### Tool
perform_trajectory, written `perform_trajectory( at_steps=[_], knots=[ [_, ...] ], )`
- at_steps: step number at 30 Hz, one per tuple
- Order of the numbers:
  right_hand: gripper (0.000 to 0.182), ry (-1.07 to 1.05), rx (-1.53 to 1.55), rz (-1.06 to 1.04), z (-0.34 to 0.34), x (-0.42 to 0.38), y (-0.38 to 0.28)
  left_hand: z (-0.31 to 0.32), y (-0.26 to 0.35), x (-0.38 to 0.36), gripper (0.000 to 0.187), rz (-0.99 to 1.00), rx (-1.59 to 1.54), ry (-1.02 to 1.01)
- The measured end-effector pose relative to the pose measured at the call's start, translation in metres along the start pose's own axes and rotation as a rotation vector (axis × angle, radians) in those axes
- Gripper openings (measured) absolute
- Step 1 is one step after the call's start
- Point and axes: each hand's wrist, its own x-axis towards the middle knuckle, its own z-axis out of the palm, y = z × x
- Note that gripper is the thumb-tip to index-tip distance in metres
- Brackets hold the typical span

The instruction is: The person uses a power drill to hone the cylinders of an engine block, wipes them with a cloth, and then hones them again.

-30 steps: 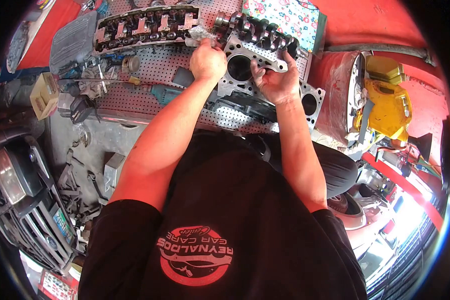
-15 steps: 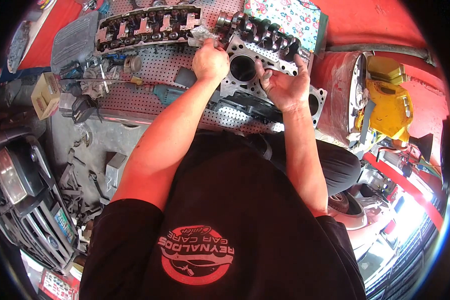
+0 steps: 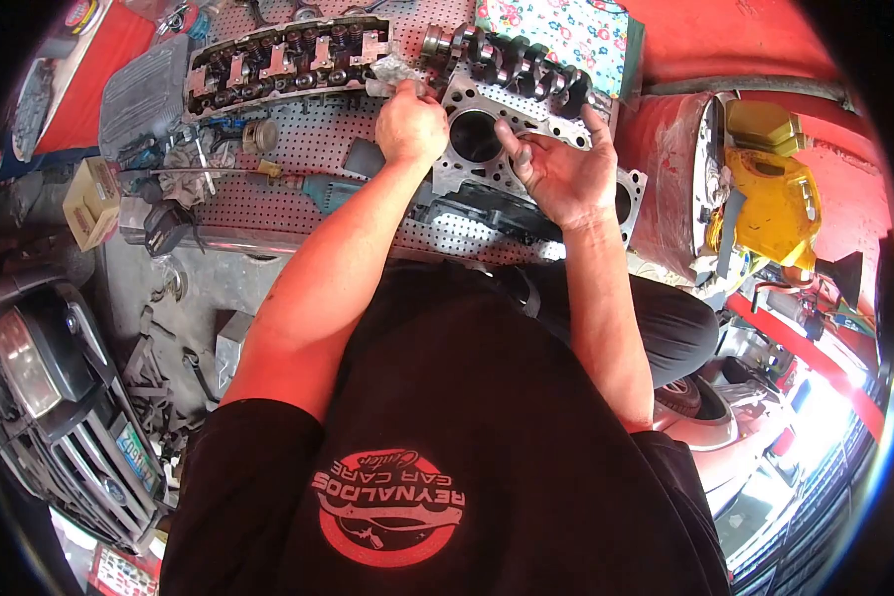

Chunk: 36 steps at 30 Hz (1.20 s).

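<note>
My left hand point(image 3: 410, 123) is closed at the left end of the engine block, its fingers around a crumpled greyish-white piece point(image 3: 395, 71) that could be cloth or plastic. My right hand point(image 3: 566, 177), palm up with fingers apart and dark smudges on them, hovers over the middle of the engine block point(image 3: 456, 179). It hides part of the block's top face, while an open cylinder bore point(image 3: 476, 136) shows between my hands. Behind the block lies a crankshaft point(image 3: 512, 66). Left of my left hand rests a cylinder head point(image 3: 286, 65) with its valve springs facing up.
A perforated metal bench top point(image 3: 298, 136) carries a teal power tool point(image 3: 324, 192), a piston point(image 3: 260, 135) and a bunched rag point(image 3: 191, 177). A yellow container point(image 3: 780, 209) stands at right. Flowered cloth point(image 3: 576, 40) lies at the back, and a car front point(image 3: 70, 397) is at lower left.
The view has shifted slightly, so the bench things sit a little further left and up. My left hand keeps its hold; my right hand stays spread over the block.
</note>
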Motion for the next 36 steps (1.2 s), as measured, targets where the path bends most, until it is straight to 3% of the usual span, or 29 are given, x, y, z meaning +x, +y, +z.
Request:
perform_trajectory(
  at_steps=[6,9,10,11,12,13,14,16,17,18,21,25,29,32,35,36],
  knots=[
    [0.101,-0.026,-0.082,-0.014,-0.002,-0.018,-0.001,0.003,-0.002,0.002,0.023,-0.007,0.048,0.002],
    [0.097,-0.136,-0.301,-0.079,-0.015,-0.040,-0.008,0.010,-0.007,0.005,0.022,-0.005,0.037,0.013],
    [0.091,-0.043,-0.514,-0.066,-0.017,-0.046,-0.009,0.016,-0.013,0.007,0.021,0.000,0.028,0.023],
    [0.094,0.151,-0.967,-0.055,0.002,-0.056,0.001,0.031,-0.035,0.018,0.021,0.001,-0.106,0.019],
    [0.095,0.165,-1.291,0.029,0.006,-0.054,0.011,0.054,-0.065,0.035,0.020,0.005,-0.241,0.000],
    [0.097,0.191,-1.610,0.126,0.008,-0.053,0.017,0.035,-0.039,0.020,0.019,0.043,-0.107,0.041],
    [0.096,0.187,-1.935,-0.047,-0.025,-0.035,0.026,0.013,-0.011,0.005,0.019,0.075,0.029,0.087],
    [0.092,0.225,-2.269,-0.096,-0.037,-0.009,0.033,0.020,-0.019,0.012,0.021,0.055,-0.035,0.045],
    [0.090,0.267,-2.268,0.046,-0.008,-0.009,0.030,0.030,-0.034,0.019,0.022,0.020,-0.115,-0.002],
    [0.087,0.185,-1.997,0.352,0.013,-0.007,0.019,0.043,-0.055,0.030,0.022,0.050,-0.156,0.005],
    [0.086,0.169,-1.879,0.494,0.011,0.005,0.007,0.018,-0.021,0.009,0.023,0.055,-0.114,0.039],
    [0.088,0.167,-2.120,0.497,0.016,-0.005,0.007,0.019,-0.023,0.013,0.021,0.167,-0.015,0.078],
    [0.066,0.256,-2.385,0.074,-0.005,-0.017,0.025,0.013,-0.018,0.008,0.022,0.143,0.022,0.056],
    [0.064,0.332,-2.381,0.000,0.013,-0.039,0.034,0.014,-0.021,0.010,0.023,0.175,0.026,0.075],
    [0.058,0.396,-2.145,-0.417,-0.001,-0.064,0.038,0.013,-0.022,0.006,0.024,0.197,0.046,0.087],
    [0.054,0.530,-2.084,-0.478,-0.003,-0.074,0.037,0.014,-0.022,0.006,0.025,0.182,0.047,0.085]
  ],
)
